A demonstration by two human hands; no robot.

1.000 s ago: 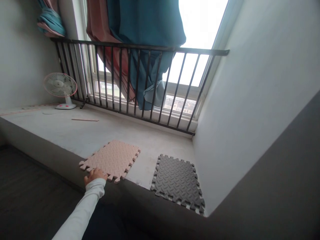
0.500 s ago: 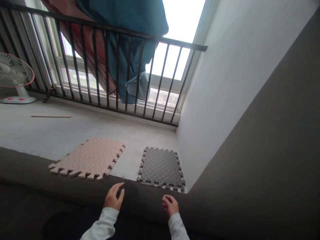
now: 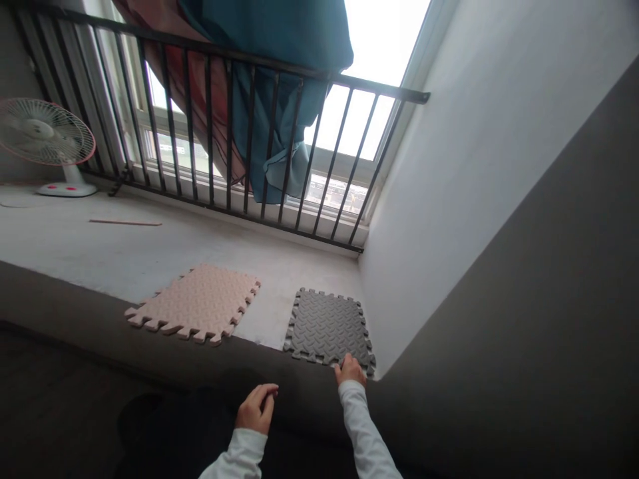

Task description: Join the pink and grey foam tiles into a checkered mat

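Your right hand (image 3: 351, 370) reached the near edge of the grey mat (image 3: 329, 326), a jigsaw-edged square with raised chevron ribs, flat on the pale ledge (image 3: 272, 303); whether its bent fingers gripped, I couldn't tell. Your left hand (image 3: 257, 407), half curled and empty, hung apart. The toothed, textured pink mat (image 3: 202, 299) lay leftward.

Text: none legible | labels, brands: none | numbers, signs: none

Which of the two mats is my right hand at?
The grey mat, beside the wall: your right hand is at its front edge. The pink mat has no hand at it.
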